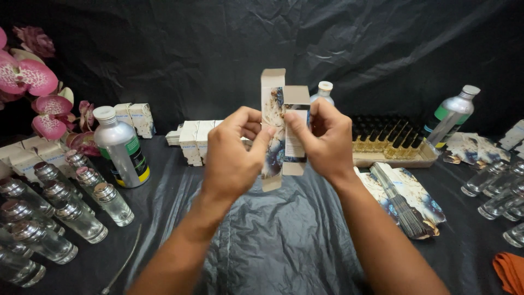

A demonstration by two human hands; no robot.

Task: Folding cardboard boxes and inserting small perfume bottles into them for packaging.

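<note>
A small printed carton [281, 128] was held up in mid-air, above the black sheet [284, 240], roughly at the centre of the view. It was gripped from both sides: the left hand [234, 155] was closed on its left edge, thumb pressed to the front panel, while the right hand [325, 139] was pinched on the right edge, thumb and fingers set around the side. The top flap was stood straight up and the bottom flap was left hanging, so the carton appeared to be squeezed open from flat into a tube; that would explain why it was lifted clear of the sheet and pressed from opposite edges.

Just right of the forearm, a stack of flat cartons [406, 191] was laid within easy reach, with a dark brush [401, 205] rested on top. Behind that, a tray [393, 158] of small amber vials was kept at the back. Two metal bottles [121, 147] [450, 116] were stood at either side, one upright, one tilted. Folded white boxes [194, 139] were lined up at the rear. Clear capped bottles [65, 210] were laid in rows on the left, more [499, 188] on the right. Pink orchids [38, 95] were seen at the far left, an orange cloth [510, 270] at the lower right corner
</note>
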